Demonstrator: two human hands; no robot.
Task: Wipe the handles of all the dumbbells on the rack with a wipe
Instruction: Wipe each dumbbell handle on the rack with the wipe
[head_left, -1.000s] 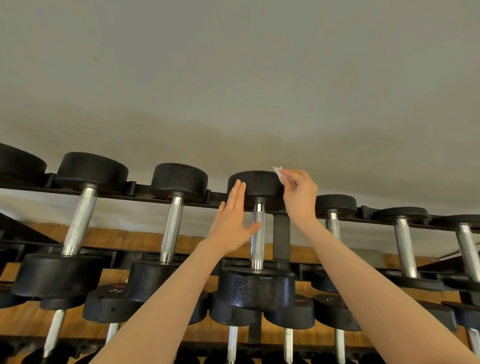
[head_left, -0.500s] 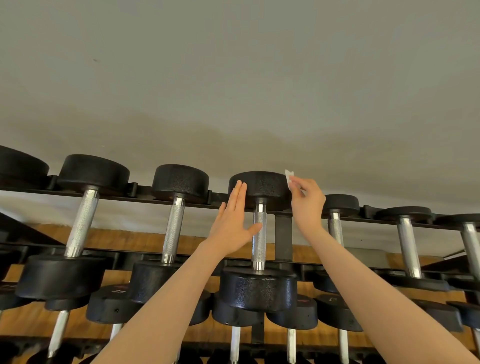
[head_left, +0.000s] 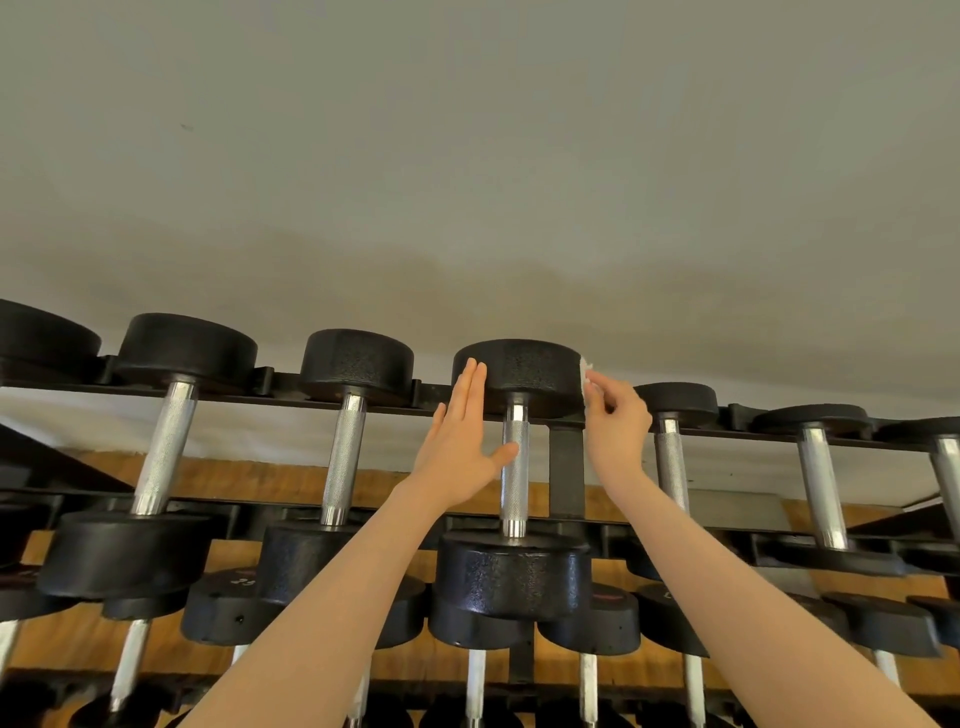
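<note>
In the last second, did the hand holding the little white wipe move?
Yes. The right hand slid rightward, off the black dumbbell head toward its right edge.

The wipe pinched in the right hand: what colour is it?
White; the wipe shows best in the head view, beside the black dumbbell head.

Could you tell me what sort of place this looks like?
Most likely a gym's free-weight area. Black dumbbells with knurled metal handles sit in rows on a tiered black rack, with wood flooring beneath and a plain wall behind. The right hand pinches a white wipe.
</note>
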